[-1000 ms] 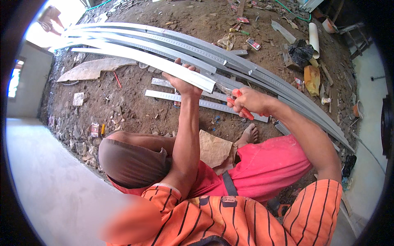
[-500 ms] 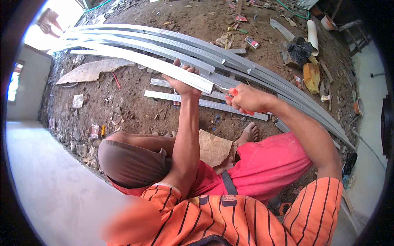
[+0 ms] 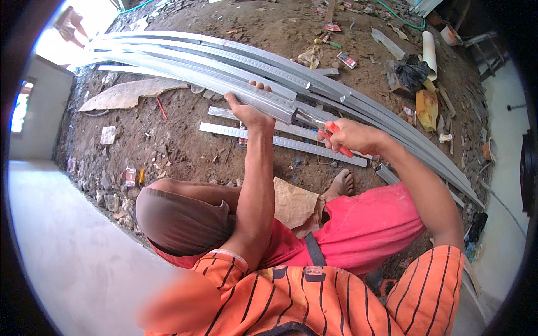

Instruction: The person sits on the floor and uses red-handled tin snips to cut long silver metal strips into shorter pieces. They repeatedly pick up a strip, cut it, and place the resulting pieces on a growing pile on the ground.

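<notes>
A long galvanized metal channel (image 3: 207,83) stretches from the far left to the middle. My left hand (image 3: 252,116) is closed round it near its right end, thumb on the near side and fingertips over the far edge. In my right hand (image 3: 358,137) are tin snips (image 3: 332,127) with red handles, gripped in a fist. The snips' metal jaws are at the channel's cut end; I cannot tell how far they bite into it. Both hands are above the dirt floor, in front of my crossed legs.
More long metal channels (image 3: 386,115) lie bundled beyond my hands. Short strips (image 3: 314,148) rest nearer. At left are a flat board (image 3: 129,95) and a red pencil-like stick (image 3: 162,108). Farther right lie a black plastic bag (image 3: 412,71) and a white pipe (image 3: 428,53). Another person's legs (image 3: 70,25) show far left.
The channel has rolled in my left hand, from its smooth bright face to its ridged side. My right hand and the snips have shifted slightly right. The far person has moved a little.
</notes>
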A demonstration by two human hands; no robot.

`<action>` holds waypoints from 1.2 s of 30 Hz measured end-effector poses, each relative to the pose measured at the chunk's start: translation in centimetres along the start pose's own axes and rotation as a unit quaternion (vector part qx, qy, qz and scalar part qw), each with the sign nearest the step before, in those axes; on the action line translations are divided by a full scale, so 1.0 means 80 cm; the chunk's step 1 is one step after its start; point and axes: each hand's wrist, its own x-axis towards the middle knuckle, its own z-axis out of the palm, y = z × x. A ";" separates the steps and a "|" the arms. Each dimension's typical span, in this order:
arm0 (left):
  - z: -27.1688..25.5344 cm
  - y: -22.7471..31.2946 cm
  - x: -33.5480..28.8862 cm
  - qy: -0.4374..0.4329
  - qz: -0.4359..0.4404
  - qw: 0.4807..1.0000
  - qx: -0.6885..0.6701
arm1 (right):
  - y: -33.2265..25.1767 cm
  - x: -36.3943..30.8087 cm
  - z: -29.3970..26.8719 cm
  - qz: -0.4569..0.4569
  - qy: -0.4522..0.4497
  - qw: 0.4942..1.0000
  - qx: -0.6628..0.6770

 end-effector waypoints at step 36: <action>-0.016 0.009 0.010 -0.057 -0.001 0.998 0.008 | -0.040 0.001 0.027 -0.013 0.005 1.000 -0.021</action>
